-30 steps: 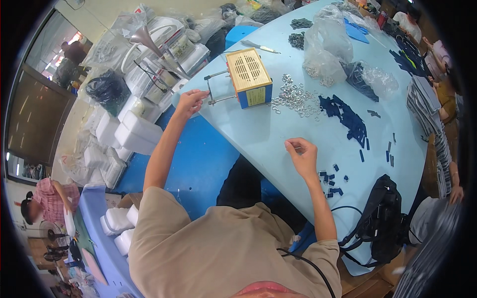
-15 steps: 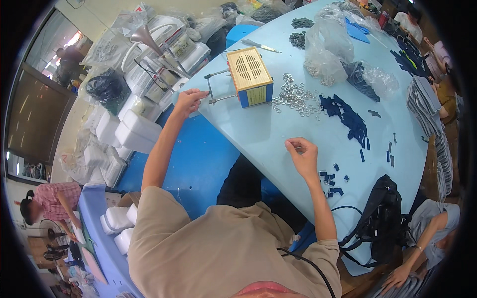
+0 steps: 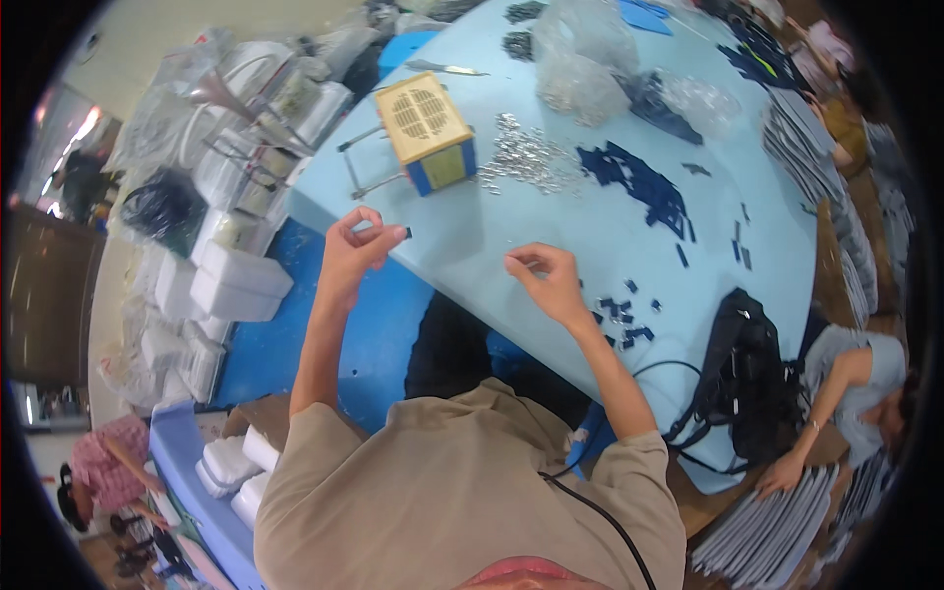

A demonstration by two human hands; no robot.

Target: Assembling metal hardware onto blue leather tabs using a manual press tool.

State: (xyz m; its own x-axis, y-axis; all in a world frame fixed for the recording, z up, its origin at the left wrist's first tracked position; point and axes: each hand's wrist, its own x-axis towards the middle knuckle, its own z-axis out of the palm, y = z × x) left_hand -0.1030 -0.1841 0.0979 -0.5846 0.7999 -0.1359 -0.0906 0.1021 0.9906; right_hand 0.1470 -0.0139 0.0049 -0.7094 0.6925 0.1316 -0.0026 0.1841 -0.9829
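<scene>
My left hand (image 3: 351,258) is raised over the table's near edge, thumb and fingertips pinched on a small dark fabric strip (image 3: 407,233). Just beyond it stands a box-shaped device (image 3: 430,133) with a slotted wooden top, blue sides and two metal rods (image 3: 377,185) joined by a crossbar. Above the table, my right hand (image 3: 551,279) is closed in a pinch; whatever its fingertips hold is too small to make out. Small metal rings (image 3: 526,155) lie heaped beside the box. Dark blue fabric strips (image 3: 641,194) form a pile farther right.
Small dark pieces with metal bits (image 3: 623,317) lie right of my right hand. A black bag (image 3: 737,383) rests at the table's right edge, near a co-worker's hand (image 3: 782,474). Plastic bags (image 3: 585,64) sit at the back; white foam boxes (image 3: 241,280) are stacked left.
My left hand has come away from the device's rods toward me, and the dark strip now shows in its fingers. My right hand stays pinched. The whole view has shifted.
</scene>
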